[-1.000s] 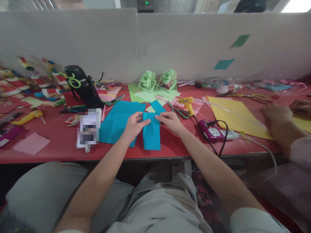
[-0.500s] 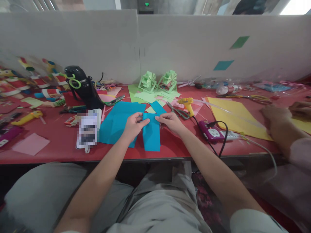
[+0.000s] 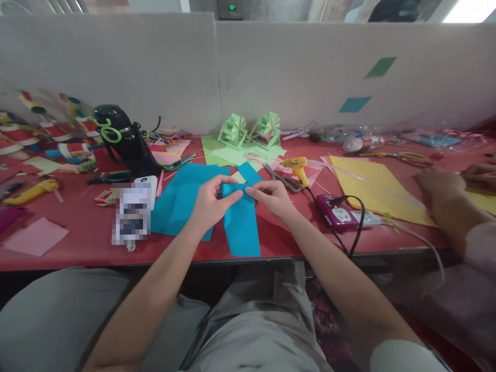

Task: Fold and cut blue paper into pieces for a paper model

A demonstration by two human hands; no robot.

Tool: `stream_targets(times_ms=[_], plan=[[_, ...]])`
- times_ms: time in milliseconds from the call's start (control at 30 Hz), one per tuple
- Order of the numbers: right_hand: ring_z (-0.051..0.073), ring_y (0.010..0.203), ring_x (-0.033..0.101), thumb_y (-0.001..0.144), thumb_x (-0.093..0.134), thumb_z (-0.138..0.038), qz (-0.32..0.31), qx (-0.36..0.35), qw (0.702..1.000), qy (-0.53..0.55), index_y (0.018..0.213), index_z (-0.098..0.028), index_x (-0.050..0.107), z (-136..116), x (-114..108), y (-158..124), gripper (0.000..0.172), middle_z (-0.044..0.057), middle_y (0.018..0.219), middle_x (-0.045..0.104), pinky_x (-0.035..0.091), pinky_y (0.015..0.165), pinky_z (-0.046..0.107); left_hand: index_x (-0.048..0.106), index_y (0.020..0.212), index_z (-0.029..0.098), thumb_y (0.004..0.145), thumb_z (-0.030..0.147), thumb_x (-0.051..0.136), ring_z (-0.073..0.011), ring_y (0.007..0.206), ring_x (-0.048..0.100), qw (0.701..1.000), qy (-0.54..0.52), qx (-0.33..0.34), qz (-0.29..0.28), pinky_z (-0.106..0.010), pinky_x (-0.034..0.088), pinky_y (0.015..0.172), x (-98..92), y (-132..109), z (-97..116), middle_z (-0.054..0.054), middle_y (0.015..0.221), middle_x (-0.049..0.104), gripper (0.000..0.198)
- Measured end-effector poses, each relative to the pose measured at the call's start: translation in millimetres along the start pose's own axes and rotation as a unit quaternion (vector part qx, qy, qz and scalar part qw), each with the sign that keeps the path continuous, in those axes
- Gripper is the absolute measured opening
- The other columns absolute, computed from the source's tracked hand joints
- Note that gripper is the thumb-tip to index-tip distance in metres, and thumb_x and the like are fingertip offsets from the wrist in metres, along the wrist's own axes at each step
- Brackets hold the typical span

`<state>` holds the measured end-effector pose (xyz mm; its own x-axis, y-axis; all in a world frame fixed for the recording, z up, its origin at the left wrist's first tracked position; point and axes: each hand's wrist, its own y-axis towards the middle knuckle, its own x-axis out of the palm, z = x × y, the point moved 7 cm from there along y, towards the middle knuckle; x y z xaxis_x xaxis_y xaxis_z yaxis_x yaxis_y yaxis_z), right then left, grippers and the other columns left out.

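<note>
A blue paper strip (image 3: 242, 227) hangs from my two hands over the front of the red table (image 3: 77, 243). My left hand (image 3: 211, 199) pinches its top edge from the left. My right hand (image 3: 271, 196) pinches the same edge from the right, fingertips nearly meeting. A larger blue sheet (image 3: 180, 199) lies flat behind and to the left of the strip. Another small blue piece (image 3: 250, 172) lies just beyond my hands.
Scissors (image 3: 282, 178) and a yellow glue gun (image 3: 296, 166) lie right of my hands, by a purple power strip (image 3: 339, 212) with a black cord. Green paper models (image 3: 250, 129) stand at the back. A black flask (image 3: 122, 139) stands left. Another person's hands (image 3: 445, 188) rest on yellow paper (image 3: 375, 186).
My hands have lifted the strip's top edge and drawn it nearer me; its lower end now reaches the table's front edge. The view shifted slightly.
</note>
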<state>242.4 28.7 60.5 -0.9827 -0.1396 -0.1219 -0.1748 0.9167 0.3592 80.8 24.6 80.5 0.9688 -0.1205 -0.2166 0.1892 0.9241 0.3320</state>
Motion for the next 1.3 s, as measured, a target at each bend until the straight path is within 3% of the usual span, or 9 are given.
stream_targets(times_ms=[367, 867, 1300], plan=[[0.010, 0.049, 0.051, 0.077, 0.073, -0.047, 0.026, -0.026, 0.999, 0.010, 0.068, -0.017, 0.071, -15.9, -3.8, -5.4, 0.031, 0.000, 0.053, 0.059, 0.041, 0.047, 0.025, 0.076, 0.102, 0.023, 0.078, 0.033, 0.074, -0.0212, 0.091, 0.067, 0.998, 0.016, 0.053, 0.001, -0.027, 0.053, 0.072, 2.6, -5.4, 14.0, -0.003, 0.103, 0.074, 0.026], [0.011, 0.050, 0.052, 0.078, 0.070, -0.052, 0.005, -0.029, 0.999, 0.015, 0.068, -0.018, 0.070, -17.3, -1.0, -5.4, 0.036, 0.000, 0.054, 0.059, 0.045, 0.049, 0.025, 0.077, 0.096, 0.022, 0.073, 0.030, 0.078, -0.0167, 0.072, 0.064, 0.999, 0.019, 0.047, 0.019, -0.025, 0.050, 0.061, 0.2, -5.5, 12.4, -0.002, 0.085, 0.073, 0.024], [0.012, 0.053, 0.055, 0.079, 0.071, -0.048, -0.023, -0.013, 0.999, 0.039, 0.069, -0.017, 0.071, -10.2, 2.0, -3.5, 0.033, 0.000, 0.056, 0.061, 0.046, 0.052, 0.025, 0.077, 0.098, 0.022, 0.073, 0.033, 0.077, -0.0156, 0.069, 0.063, 0.999, 0.034, 0.040, 0.000, -0.024, 0.048, 0.059, -0.6, -3.4, 10.8, -0.003, 0.092, 0.075, 0.027]])
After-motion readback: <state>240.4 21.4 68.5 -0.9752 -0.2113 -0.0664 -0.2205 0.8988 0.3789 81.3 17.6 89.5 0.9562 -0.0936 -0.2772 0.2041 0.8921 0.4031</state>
